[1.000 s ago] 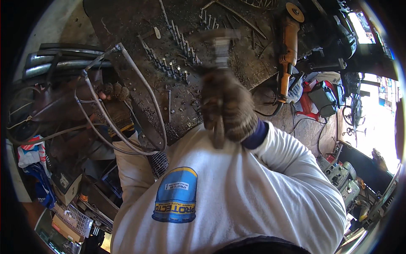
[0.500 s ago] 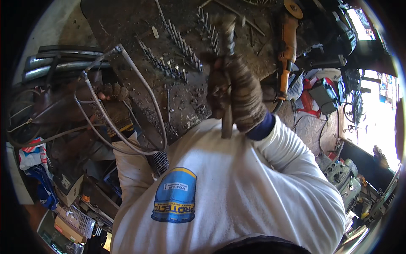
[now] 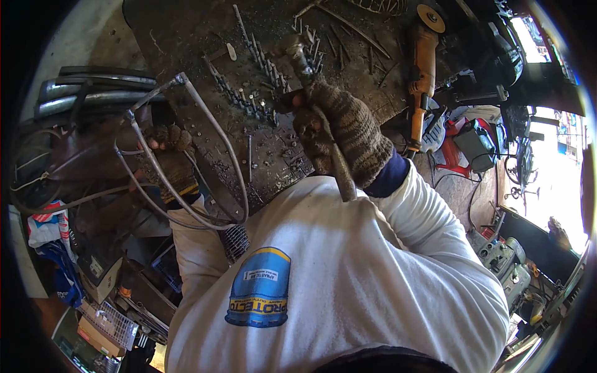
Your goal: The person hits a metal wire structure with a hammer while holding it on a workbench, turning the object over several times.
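Note:
My right hand [image 3: 345, 133], in a brown striped knit glove with bare fingertips, is wrapped round a hammer [image 3: 340, 166]. The hammer's head tilts up and left over the workbench, and its handle end hangs near my shirt. At the left, my left hand [image 3: 168, 140], in a similar glove, is closed on a frame of bent metal rod [image 3: 219, 133]. The frame's rods pass in front of the hand and hide part of the grip. Its rounded end lies close to my left forearm.
Rows of upright metal pins [image 3: 264, 65] stand on the dark workbench [image 3: 180, 37], with small metal bits scattered around. An orange angle grinder [image 3: 424, 68] lies at the right edge. Curved metal pieces [image 3: 99, 93] are stacked at the far left, beside a loose cable [image 3: 81, 202].
The hammer has tilted left, its head swinging from upright toward the rows of pins. My right hand has turned with it. My left hand and the frame have hardly moved.

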Action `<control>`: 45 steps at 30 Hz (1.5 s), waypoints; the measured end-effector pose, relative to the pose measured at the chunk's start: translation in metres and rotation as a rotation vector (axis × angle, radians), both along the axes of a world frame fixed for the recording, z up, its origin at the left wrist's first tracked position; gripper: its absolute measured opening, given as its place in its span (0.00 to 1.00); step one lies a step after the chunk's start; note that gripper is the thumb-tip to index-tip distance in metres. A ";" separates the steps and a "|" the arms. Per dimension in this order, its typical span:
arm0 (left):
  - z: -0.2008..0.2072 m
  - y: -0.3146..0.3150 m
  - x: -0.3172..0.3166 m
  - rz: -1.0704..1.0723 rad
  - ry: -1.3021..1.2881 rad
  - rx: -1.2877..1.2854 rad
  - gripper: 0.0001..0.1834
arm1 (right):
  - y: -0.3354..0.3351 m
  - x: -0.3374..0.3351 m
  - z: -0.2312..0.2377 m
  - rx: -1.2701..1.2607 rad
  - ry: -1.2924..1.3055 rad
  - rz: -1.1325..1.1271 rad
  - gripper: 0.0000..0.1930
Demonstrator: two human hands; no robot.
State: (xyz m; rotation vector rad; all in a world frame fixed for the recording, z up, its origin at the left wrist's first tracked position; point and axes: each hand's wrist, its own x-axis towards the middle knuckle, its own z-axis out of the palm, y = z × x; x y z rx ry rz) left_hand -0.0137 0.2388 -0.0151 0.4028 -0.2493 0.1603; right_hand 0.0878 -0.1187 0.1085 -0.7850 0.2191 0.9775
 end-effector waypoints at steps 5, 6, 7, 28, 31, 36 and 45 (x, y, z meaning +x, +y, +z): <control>-0.003 0.004 -0.002 -0.014 0.006 0.050 0.16 | -0.010 0.008 0.010 -0.051 -0.111 -0.038 0.20; -0.003 0.005 -0.002 -0.017 0.005 0.061 0.16 | -0.010 0.009 0.017 0.048 -0.132 -0.168 0.19; -0.003 0.006 -0.002 -0.019 0.006 0.074 0.16 | -0.012 0.007 0.025 0.087 -0.112 -0.249 0.19; -0.001 0.002 -0.004 0.030 0.083 0.032 0.14 | -0.014 0.012 0.011 0.254 0.202 -0.117 0.19; 0.002 0.007 -0.004 -0.063 0.087 0.084 0.12 | -0.021 0.019 0.020 0.265 -0.025 -0.094 0.20; -0.001 0.004 0.002 -0.045 0.027 0.092 0.14 | -0.022 0.014 0.049 -0.153 -0.363 0.007 0.24; -0.001 0.000 0.001 -0.026 -0.051 0.115 0.25 | -0.002 0.005 0.057 -0.277 -0.174 -0.006 0.19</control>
